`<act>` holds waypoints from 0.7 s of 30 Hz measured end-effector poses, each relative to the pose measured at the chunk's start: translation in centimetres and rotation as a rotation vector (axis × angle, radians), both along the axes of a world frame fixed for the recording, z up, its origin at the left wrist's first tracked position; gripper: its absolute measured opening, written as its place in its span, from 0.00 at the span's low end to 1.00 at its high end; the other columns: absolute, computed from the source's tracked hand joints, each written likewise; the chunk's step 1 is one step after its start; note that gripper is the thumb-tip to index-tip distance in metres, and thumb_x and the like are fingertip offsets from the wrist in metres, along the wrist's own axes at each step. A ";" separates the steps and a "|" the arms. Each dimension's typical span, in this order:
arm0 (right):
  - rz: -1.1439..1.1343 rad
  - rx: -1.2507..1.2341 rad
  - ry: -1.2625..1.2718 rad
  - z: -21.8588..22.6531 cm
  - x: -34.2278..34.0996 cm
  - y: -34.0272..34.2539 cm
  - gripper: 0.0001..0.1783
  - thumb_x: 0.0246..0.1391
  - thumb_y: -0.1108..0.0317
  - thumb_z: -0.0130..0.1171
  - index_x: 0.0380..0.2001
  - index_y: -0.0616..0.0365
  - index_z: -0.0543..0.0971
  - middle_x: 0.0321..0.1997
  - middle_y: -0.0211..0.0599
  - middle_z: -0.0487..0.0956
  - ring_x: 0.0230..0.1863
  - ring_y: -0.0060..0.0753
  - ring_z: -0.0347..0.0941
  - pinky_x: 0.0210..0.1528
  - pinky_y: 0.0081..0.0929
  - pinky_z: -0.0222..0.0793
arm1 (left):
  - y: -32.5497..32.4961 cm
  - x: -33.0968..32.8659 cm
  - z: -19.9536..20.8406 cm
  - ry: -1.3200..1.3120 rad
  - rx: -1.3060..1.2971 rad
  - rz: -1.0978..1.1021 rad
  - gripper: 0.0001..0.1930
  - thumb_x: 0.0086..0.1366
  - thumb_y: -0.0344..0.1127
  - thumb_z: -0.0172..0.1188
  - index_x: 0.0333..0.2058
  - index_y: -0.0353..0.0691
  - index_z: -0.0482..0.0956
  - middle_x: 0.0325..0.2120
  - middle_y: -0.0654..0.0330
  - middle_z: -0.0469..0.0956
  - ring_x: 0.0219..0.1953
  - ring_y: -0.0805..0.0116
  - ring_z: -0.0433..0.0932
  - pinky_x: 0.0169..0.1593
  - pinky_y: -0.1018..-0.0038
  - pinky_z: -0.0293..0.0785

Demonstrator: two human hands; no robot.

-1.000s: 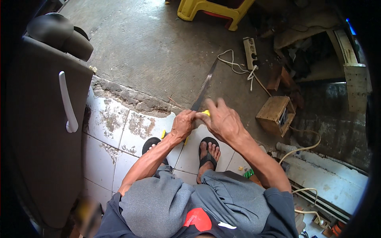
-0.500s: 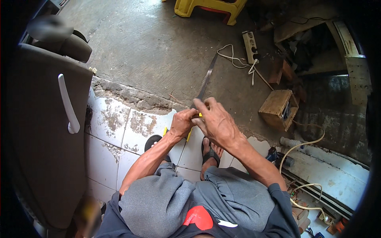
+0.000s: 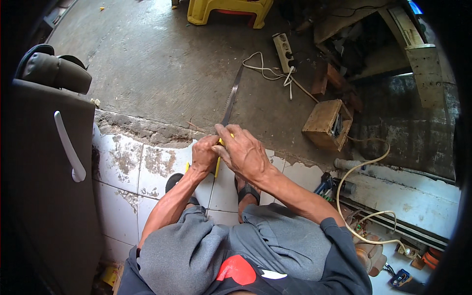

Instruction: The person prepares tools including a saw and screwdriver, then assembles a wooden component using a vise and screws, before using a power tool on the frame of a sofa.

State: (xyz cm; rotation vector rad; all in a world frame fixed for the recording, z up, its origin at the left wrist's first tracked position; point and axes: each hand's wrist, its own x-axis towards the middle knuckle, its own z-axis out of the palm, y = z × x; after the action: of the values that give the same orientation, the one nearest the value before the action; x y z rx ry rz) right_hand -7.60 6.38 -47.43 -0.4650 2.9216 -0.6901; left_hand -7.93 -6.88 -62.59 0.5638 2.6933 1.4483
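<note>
A hand saw (image 3: pixel 231 98) with a narrow toothed blade points away from me, over the concrete floor. Yellow parts of its handle (image 3: pixel 218 167) show below my left hand (image 3: pixel 204 154), which is closed round it. Pressed up against that fist, my right hand (image 3: pixel 247 156) has its thumb and fingers curled about the spot where blade and handle meet. A bit of yellow peeks out between those fingers; most of the handle is covered by both hands.
A grey door-like panel (image 3: pixel 46 196) with a white handle stands on the left. A yellow stool (image 3: pixel 228 11) is at the far side. On the right are a power strip (image 3: pixel 283 51), a wooden box (image 3: pixel 322 123) and a pale cord (image 3: pixel 366 169). White tiles meet broken concrete below.
The whole view has shifted, so the surroundings sit further left in the picture. Both hands stay together on the saw, with the right fingers slightly changed in pose.
</note>
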 end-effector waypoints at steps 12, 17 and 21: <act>0.048 0.044 -0.028 -0.8 0.4 0.5 0.36 0.52 0.65 0.65 0.64 0.54 0.66 0.48 0.46 0.75 0.44 0.49 0.77 0.45 0.39 0.77 | -0.1 0.3 -2.0 0.034 -0.109 -0.100 0.15 0.57 0.40 0.64 0.41 0.40 0.82 0.36 0.55 0.83 0.45 0.59 0.81 0.67 0.49 0.54; 0.050 0.041 -0.051 -0.9 0.5 0.5 0.37 0.51 0.64 0.66 0.65 0.54 0.65 0.51 0.46 0.74 0.50 0.49 0.75 0.50 0.39 0.75 | 0.1 0.9 -2.6 0.228 -0.129 -0.057 0.16 0.58 0.43 0.63 0.41 0.42 0.82 0.35 0.57 0.83 0.43 0.57 0.81 0.67 0.44 0.52; 0.067 0.056 -0.051 -0.5 0.5 0.4 0.39 0.51 0.62 0.67 0.65 0.53 0.65 0.54 0.46 0.74 0.53 0.50 0.73 0.53 0.39 0.74 | -0.2 0.6 -1.5 0.012 -0.136 -0.093 0.17 0.57 0.42 0.64 0.43 0.43 0.80 0.39 0.55 0.82 0.48 0.57 0.79 0.65 0.42 0.54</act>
State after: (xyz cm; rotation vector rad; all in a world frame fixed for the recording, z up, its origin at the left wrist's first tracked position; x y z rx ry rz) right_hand -7.12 6.82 -47.97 -0.5280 2.8549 -0.6009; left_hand -7.34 -7.04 -64.10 0.6793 2.7082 1.2324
